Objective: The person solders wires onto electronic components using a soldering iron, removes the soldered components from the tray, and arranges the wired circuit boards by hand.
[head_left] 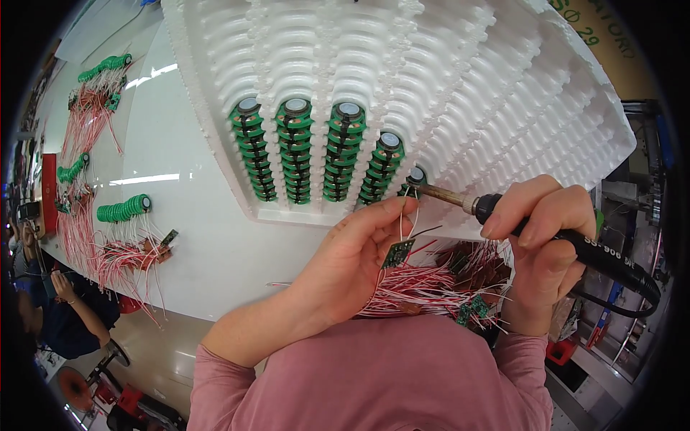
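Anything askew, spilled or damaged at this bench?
No spill or damage shows. The messiest spot is the red-and-white wires, tangled near the left hand, unlike the green discs neatly rowed in the foam tray.

Soldering-iron barrel [447, 197] metal; tray [474, 108] foam; tabletop [205, 251] glossy.

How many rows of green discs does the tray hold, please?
5: the first row, second row, third row and fourth row from the left, plus the fifth row by the soldering iron, partly hidden behind the left hand.
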The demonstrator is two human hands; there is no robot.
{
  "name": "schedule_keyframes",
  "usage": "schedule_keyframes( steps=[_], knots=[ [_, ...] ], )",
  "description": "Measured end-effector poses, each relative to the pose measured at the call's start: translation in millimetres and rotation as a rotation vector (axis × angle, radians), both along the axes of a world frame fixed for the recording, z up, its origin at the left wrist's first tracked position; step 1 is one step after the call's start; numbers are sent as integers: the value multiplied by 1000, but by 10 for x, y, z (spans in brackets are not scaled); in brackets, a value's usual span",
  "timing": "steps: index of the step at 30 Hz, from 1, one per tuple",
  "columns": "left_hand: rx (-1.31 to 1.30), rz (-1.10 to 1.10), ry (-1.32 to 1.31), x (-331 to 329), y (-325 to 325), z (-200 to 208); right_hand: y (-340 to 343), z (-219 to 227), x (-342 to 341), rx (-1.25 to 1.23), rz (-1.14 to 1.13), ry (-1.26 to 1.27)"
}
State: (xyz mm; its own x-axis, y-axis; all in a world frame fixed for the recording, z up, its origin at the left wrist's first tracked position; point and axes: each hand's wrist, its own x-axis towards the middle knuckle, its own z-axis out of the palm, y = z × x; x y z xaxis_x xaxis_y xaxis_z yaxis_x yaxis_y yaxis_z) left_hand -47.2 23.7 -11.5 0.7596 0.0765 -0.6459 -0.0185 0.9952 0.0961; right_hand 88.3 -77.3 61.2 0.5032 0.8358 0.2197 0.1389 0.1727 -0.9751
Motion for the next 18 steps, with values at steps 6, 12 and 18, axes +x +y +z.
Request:
schedule_keyframes(
  steps=[6,12,18],
  knots=[
    [3,15,-9,7,-12,-11,16,-24,6,15,19,-6],
    [7,20,-4,7,-5,-9,17,-28,-12,15,-12,10],
    [5,10,2,2,7,5,0,-19,-7,1,-22,11]
  ],
)
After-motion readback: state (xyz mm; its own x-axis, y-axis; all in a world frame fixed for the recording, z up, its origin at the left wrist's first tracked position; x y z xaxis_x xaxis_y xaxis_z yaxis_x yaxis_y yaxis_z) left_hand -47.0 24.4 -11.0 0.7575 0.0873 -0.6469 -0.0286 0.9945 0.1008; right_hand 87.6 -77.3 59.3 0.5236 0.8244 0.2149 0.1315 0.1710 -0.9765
